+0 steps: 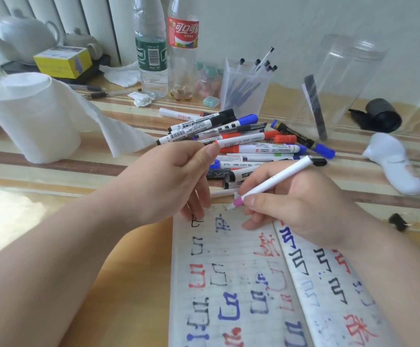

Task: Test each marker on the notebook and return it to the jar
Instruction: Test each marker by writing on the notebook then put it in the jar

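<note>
Markers (241, 136) lie heaped on the worktop (53, 171), two reading "WHITEBOARD MARKER", with the clear jar (346, 78) just behind them. We see the right hand (304, 209) with its fingers gripping a white pen (274, 182), pink tip at the notebook's (241, 271) top edge. The left hand (168, 181) rests fingertips on the page; whether its thumb pinches anything we cannot tell. A bottle (182, 33) wears Coca-Cola's red Chinese label.
</note>
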